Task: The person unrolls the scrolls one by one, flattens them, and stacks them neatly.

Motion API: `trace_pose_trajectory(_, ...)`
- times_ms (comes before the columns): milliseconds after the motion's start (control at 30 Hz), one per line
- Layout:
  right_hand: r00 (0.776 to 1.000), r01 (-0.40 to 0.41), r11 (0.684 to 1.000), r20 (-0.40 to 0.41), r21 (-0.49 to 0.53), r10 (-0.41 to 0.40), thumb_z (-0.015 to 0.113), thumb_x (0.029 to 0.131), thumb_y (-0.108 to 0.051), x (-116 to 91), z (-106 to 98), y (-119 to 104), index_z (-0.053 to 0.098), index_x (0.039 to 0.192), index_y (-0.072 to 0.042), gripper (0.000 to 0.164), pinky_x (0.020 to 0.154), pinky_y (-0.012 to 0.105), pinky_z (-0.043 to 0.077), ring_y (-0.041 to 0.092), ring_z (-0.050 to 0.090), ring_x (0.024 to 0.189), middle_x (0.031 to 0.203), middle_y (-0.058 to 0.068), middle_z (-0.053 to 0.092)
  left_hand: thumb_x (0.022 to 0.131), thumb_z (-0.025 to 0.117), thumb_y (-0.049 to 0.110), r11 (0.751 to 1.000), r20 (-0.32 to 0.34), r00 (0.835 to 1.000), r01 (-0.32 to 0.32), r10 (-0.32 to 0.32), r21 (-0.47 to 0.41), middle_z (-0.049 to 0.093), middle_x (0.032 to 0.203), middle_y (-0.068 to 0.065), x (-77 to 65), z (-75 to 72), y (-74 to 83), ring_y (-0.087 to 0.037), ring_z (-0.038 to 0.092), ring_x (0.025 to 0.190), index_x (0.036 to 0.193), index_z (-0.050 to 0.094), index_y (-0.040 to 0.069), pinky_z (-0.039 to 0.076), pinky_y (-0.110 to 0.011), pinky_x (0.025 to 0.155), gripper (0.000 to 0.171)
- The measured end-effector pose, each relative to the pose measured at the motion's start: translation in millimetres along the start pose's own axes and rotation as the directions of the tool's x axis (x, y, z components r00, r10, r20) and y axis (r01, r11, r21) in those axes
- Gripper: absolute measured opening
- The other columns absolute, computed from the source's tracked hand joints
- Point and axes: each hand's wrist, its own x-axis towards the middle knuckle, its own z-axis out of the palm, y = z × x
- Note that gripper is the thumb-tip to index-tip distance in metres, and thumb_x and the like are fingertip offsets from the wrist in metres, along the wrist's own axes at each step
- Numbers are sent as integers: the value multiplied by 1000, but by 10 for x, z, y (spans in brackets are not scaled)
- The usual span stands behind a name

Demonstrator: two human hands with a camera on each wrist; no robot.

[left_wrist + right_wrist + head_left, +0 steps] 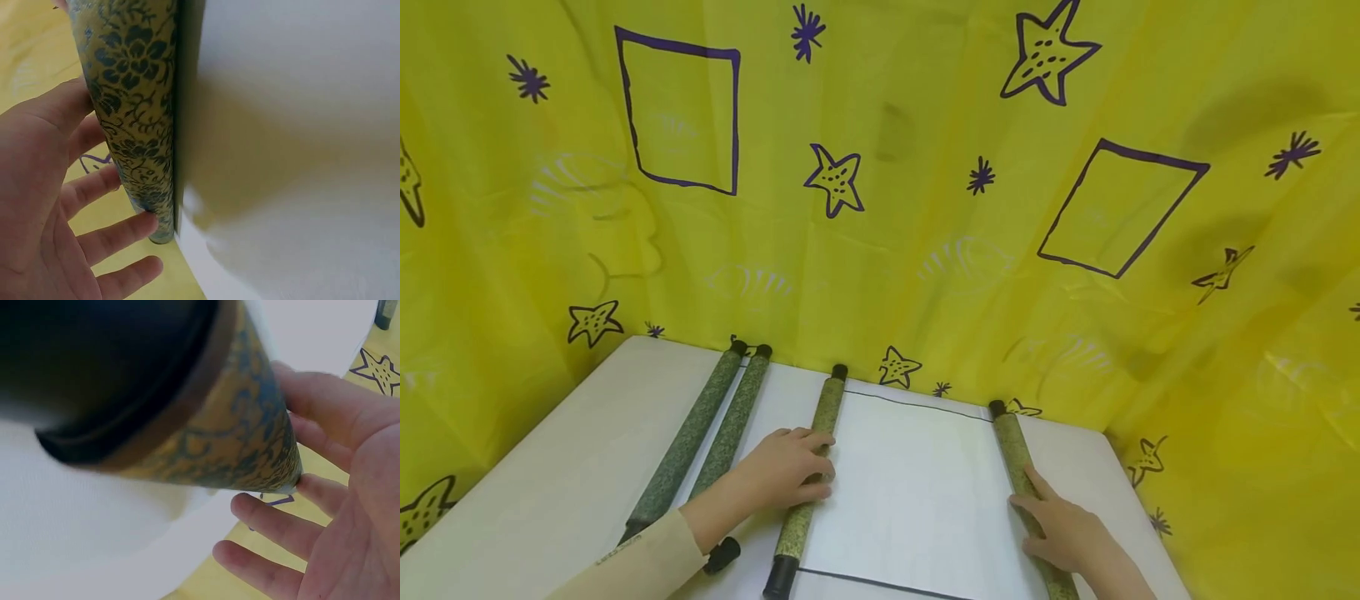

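Note:
A scroll lies partly unrolled on the table, its blank white sheet (pixel 917 492) spread between two rolled ends. My left hand (pixel 786 471) holds the left roll (pixel 829 408), fingers bent over it. Around the right roll (pixel 1013 442) my right hand (pixel 1067 533) has its thumb and fingers. In the left wrist view, dark flowers pattern the roll's gold cloth (pixel 134 62); some fingers are spread apart, and one is partly hidden behind it. The right wrist view shows similar patterned cloth (pixel 250 437) and a large black end knob (pixel 112 362), with the lower two fingers extended beneath.
Two closed green scrolls with black knobs, an outer one (pixel 688 437) and an inner one (pixel 730 429), lie left of the open scroll. My left forearm crosses the inner one. A yellow curtain (pixel 895 225) with stars and frames surrounds the white table (pixel 572 425).

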Motion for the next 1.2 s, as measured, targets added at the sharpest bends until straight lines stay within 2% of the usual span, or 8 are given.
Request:
trace_pose_trajectory(100,1000,-6,1000,-10,4,6,78,78,-14,-14,-8,6,60,138,-16,62,60,43,49,29,63,85,163,21,19,93,67,44,1000,-13,1000,16,-15,14,59,136,-6,-42,-30,-26,-31,60,119,101,74,28,50,-52,94,20)
trace_pose_trajectory(200,1000,-17,1000,-4,5,17,73,76,-8,-20,-8,7,60,138,-15,64,55,37,41,23,57,78,163,21,18,93,68,42,1000,-34,999,5,-4,18,61,135,-6,-77,-67,-44,-30,61,117,102,73,24,51,-52,91,20)
trace_pose_trajectory(333,999,-26,999,17,-25,27,72,77,-10,-11,3,3,60,139,-14,63,58,36,41,23,57,84,163,21,20,94,67,40,1000,-33,999,-3,4,15,62,136,-6,-102,-90,-64,-31,62,117,105,71,22,51,-52,90,22)
trace_pose_trajectory(567,999,-33,997,18,-75,35,77,80,-17,17,24,30,60,138,-14,61,60,40,47,23,60,85,162,22,23,93,67,45,999,-8,999,35,-35,-3,59,138,-9,-146,-60,-114,-31,61,118,109,72,23,50,-54,93,27)
trace_pose_trajectory(833,999,-30,998,19,-49,31,72,81,-9,12,40,57,58,140,-15,61,55,36,42,21,54,73,161,26,21,94,67,35,1000,-54,999,10,-9,9,61,138,-6,-230,-93,-147,-34,59,123,103,72,22,50,-56,91,16)
trace_pose_trajectory(967,999,-46,998,25,-49,47,70,81,-9,6,46,77,58,140,-15,61,54,36,41,21,53,70,160,27,21,94,67,37,1000,-38,999,14,-13,17,63,134,-7,-253,-119,-162,-31,60,121,107,72,21,50,-57,92,21)
trace_pose_trajectory(1067,998,-51,998,20,-31,52,69,80,-8,-7,49,87,59,140,-15,61,52,35,40,21,49,61,160,28,20,92,69,39,1000,-25,999,30,-29,7,61,133,-10,-270,-126,-175,-30,61,119,111,73,21,49,-58,93,26)
trace_pose_trajectory(1200,999,-47,999,1,-17,47,69,80,-9,-39,36,106,59,139,-13,59,50,35,39,21,47,57,159,31,20,91,72,38,999,-30,999,43,-43,-6,59,134,-12,-288,-134,-201,-31,60,118,108,74,23,49,-59,93,23)
